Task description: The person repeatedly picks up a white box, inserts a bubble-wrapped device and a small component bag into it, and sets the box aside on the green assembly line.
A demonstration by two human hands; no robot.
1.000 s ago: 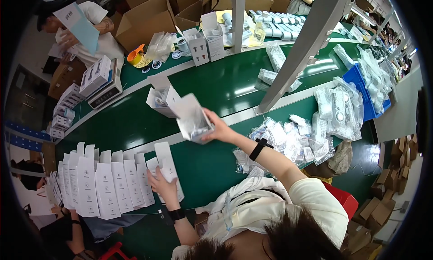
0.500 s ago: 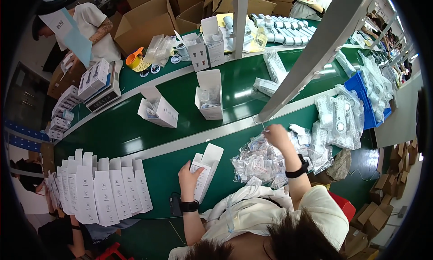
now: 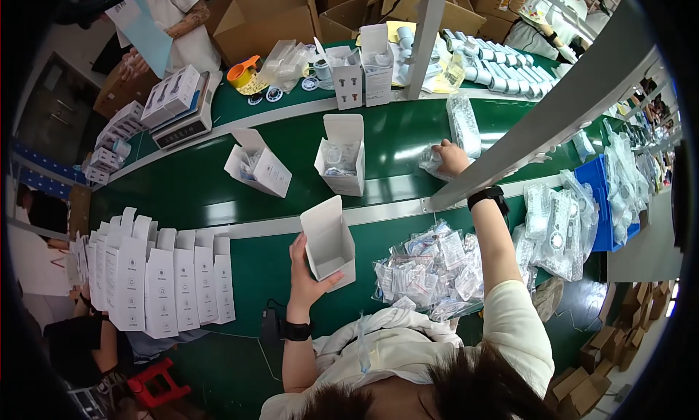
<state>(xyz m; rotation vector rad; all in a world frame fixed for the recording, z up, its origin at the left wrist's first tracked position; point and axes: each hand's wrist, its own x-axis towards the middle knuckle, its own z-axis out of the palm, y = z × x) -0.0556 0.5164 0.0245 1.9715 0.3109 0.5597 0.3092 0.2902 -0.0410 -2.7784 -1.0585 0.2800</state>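
Observation:
My left hand (image 3: pixel 309 278) grips an open white carton (image 3: pixel 339 263) by its side, thumb at the near edge. The carton's tall flap stands up, and bare white walls show inside. Reaching across to the green conveyor belt, my right hand (image 3: pixel 453 160) has its fingers closed over a clear bubble-wrapped package (image 3: pixel 428 161); the contents cannot be made out. Beside it lies another bubble-wrapped package (image 3: pixel 462 125). A pile of small clear plastic bags (image 3: pixel 429 271) with parts and paper inside is spread on the table, below my right forearm.
Two open filled cartons (image 3: pixel 271 176) (image 3: pixel 352 181) stand on the belt. Upright white cartons (image 3: pixel 162 292) line the left. A slanting metal post (image 3: pixel 539 107) rises near my right arm. More bubble-wrapped packages (image 3: pixel 557 227) and a blue bin (image 3: pixel 603 223) sit at right. Co-workers are across the belt.
My right hand has moved from the bag pile up to the belt and closed on a bubble-wrapped package. My left hand has tilted the carton so its opening faces up toward me.

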